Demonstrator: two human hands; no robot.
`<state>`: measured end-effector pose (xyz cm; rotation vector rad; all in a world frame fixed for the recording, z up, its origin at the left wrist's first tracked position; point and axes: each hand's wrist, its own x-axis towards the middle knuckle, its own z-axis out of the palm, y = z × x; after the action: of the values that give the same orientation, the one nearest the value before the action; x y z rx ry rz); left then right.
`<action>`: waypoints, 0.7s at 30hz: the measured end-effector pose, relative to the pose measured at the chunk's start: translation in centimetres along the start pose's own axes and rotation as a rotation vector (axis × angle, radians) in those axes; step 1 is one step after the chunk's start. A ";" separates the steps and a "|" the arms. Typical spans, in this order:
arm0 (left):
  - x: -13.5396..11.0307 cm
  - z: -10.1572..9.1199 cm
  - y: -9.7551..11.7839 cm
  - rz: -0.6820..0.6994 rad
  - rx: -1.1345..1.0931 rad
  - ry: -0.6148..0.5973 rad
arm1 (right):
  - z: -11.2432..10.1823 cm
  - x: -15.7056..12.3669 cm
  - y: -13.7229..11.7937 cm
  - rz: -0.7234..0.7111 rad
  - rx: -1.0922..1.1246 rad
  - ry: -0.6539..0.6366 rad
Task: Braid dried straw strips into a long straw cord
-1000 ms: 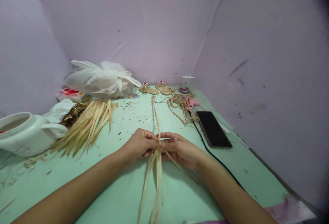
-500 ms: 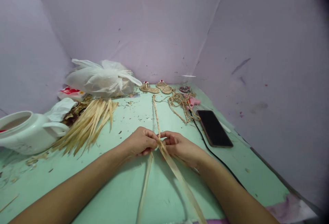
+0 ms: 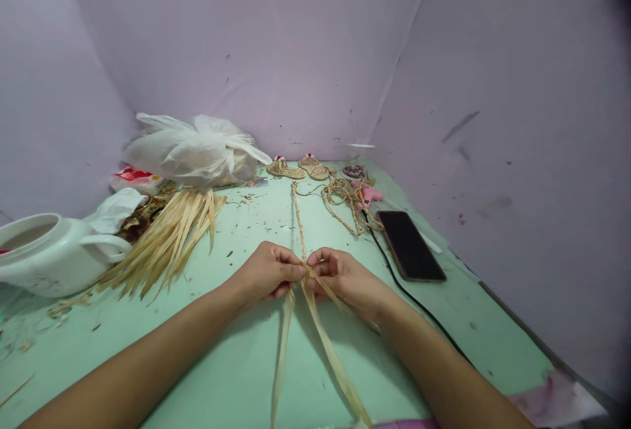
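A thin straw braid (image 3: 298,219) runs from the far part of the green table down to my fingers. My left hand (image 3: 273,270) pinches the near end of the braid, and one pale fibre strip (image 3: 282,357) hangs from under its fingers toward me. On the other side my right hand (image 3: 340,278) has its thumb and forefinger closed on a narrow strip (image 3: 331,293) that slants across its fingers. Between the hands a wider loose strip (image 3: 331,357) trails to the table's near edge. The fingertips of both hands meet at the braid's end.
Left stand a white pot (image 3: 64,251), a fan of dry fibre strips (image 3: 172,238) and a white plastic bag (image 3: 192,150). Behind lie small woven sandals (image 3: 313,167). To the right are coiled braid (image 3: 340,199), a pink glue gun (image 3: 369,196), its black cord (image 3: 394,274) and a phone (image 3: 411,245).
The wide strip has shifted left, its lower end now nearer the middle. A narrow strip now crosses over my right fingers. Both hands stay at the braid's end.
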<state>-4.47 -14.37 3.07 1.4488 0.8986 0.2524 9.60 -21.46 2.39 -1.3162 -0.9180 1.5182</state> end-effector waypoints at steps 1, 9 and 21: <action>0.0 0.0 0.0 -0.004 -0.005 0.018 | -0.1 -0.1 0.0 -0.065 -0.051 0.011; -0.2 0.0 0.2 -0.015 -0.008 0.038 | -1.3 0.4 0.2 -0.199 -0.422 0.225; 0.0 0.6 0.1 -0.108 0.023 0.108 | 0.2 -0.5 0.1 -0.192 -0.377 0.137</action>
<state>-4.03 -14.75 3.07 1.4129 1.0673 0.2417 9.38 -21.96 2.54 -1.5255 -1.2442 1.1281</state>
